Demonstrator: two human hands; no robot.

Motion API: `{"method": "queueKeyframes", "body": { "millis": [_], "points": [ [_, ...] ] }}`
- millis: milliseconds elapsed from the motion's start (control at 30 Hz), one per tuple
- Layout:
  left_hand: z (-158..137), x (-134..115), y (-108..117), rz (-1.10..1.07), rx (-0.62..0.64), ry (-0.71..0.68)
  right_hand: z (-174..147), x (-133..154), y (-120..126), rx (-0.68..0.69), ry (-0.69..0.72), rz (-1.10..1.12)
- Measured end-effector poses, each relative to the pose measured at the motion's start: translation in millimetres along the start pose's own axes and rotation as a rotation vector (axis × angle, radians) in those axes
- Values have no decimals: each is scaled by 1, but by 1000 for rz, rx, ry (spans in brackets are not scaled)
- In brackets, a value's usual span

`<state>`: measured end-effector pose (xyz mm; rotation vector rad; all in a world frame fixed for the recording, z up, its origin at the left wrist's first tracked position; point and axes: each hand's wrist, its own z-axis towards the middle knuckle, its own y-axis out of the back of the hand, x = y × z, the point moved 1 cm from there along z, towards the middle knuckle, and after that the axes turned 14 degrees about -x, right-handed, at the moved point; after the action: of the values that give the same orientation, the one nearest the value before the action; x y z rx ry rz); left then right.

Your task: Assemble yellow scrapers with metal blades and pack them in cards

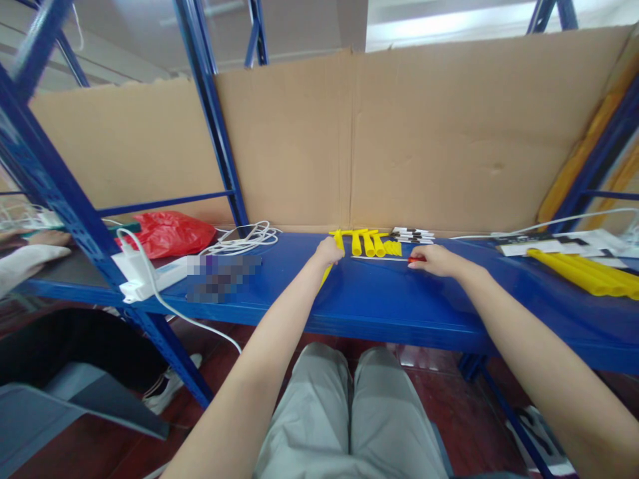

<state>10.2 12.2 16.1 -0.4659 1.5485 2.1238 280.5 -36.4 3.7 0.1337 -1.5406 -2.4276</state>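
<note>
Yellow piece (325, 275) is gripped in the left hand (330, 251); the right hand (433, 259) pinches something red (414, 260). Yellow tubes (370, 246) lie between, white cables (253, 237) and a red bag (172, 234) leftward.

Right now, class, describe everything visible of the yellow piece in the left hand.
The yellow piece looks like plastic, slender below the left hand, which grips it and hides part. It slants toward the blue shelf's front edge. Whether its lower end touches the shelf, or how its top ends, is unclear.

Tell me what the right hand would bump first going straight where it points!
Probably the thin white stick, just ahead of the right hand; whether it already touches the red thing held there is unclear.
</note>
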Motion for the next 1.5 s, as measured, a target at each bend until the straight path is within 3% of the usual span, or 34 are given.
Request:
{"method": "queueKeyframes", "body": {
  "millis": [567,800,1067,1233,1500],
  "points": [
    [-2,0,1,34,-17,11,-9,-51,3,91,-115,63],
    [0,0,-2,41,6,10,-8,-44,3,60,-184,72],
    [-4,4,1,-279,79,128,-7,-45,2,81,-185,36],
    [-10,1,7,-369,140,128,-8,-41,6,89,-165,64],
    [-12,-3,16,-505,111,89,-2,-45,9,-79,-219,-100]
  ]
}}
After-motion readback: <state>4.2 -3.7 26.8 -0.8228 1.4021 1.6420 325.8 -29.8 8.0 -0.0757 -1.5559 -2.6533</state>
